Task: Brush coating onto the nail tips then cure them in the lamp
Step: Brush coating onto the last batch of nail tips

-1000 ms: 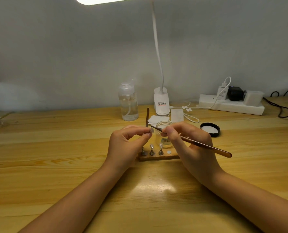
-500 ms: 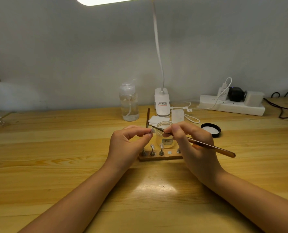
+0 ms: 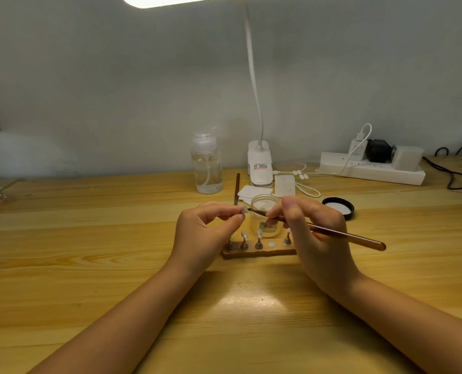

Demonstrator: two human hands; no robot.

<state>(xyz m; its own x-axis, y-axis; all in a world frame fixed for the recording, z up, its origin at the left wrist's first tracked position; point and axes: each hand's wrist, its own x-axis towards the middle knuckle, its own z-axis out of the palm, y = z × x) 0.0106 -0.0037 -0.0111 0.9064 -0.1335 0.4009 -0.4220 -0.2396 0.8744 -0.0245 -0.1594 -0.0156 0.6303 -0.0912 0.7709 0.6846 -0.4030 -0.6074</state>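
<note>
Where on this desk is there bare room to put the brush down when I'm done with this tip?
Bare wood lies left of your left hand, out toward the clear bottle, and along the near edge of the table in front of the wooden stand. It's crowded behind the stand: open jar, black lid, wipes, lamp base, cables and power strip.

We find no text that we can read. Beyond our hands, the white lamp base (image 3: 260,166) bears a small label with a red stripe, and the clear jar (image 3: 265,215) behind our right hand carries a sticker; both are too blurred.
</note>
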